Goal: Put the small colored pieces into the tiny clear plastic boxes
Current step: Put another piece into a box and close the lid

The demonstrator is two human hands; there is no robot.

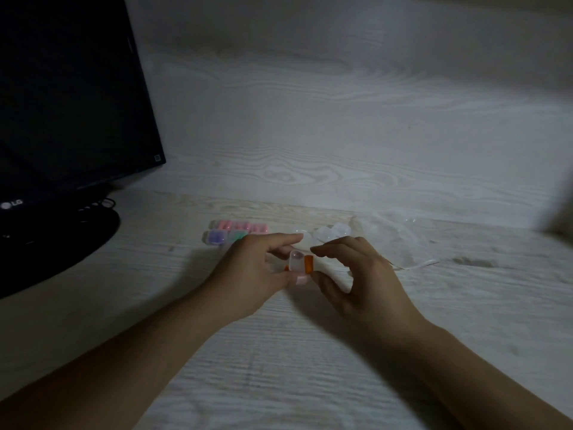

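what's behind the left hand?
Behind the left hand: filled boxes, pink row, purple, green partly covered by the knuckles. Whether more boxes lie under the hand cannot be seen.

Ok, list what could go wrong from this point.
1. The left hand pinches the clear box only by its fingertips above the table; it may slip while the orange piece goes in.
2. The right hand holds the orange piece at the box's edge; misaligned, it might drop.
3. The filled boxes sit just behind the left hand, so a nudge might scatter them.
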